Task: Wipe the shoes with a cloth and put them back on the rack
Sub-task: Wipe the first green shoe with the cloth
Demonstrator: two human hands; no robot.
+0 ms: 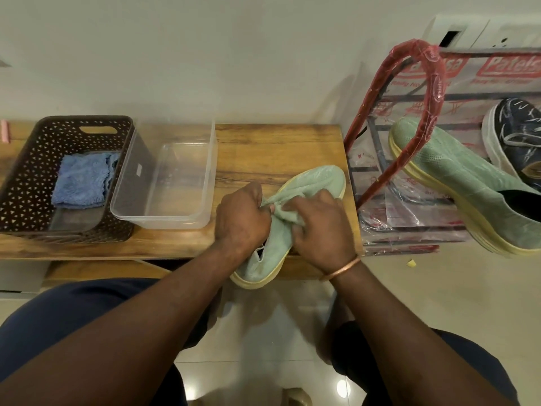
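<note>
Shoe check: green shoe (pixel 319 180) lies on the wooden bench (pixel 263 148), heel hanging over the front edge. My left hand (pixel 240 221) has fingers curled, pinching the bunched green cloth (pixel 282 210) at mid-shoe. My right hand (pixel 319 230) curls over the same cloth, pressing it onto the upper. Matching shoe (pixel 456 183) sits on the rack (pixel 421 83) beside a dark shoe (pixel 518 133).

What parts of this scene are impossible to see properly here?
Head view only.
- Middle of the green shoe on the table: covered by the left hand, right hand and cloth.
- The cloth's edges: same green as the shoe.
- Dark shoe on the rack: cut by the right edge.
</note>
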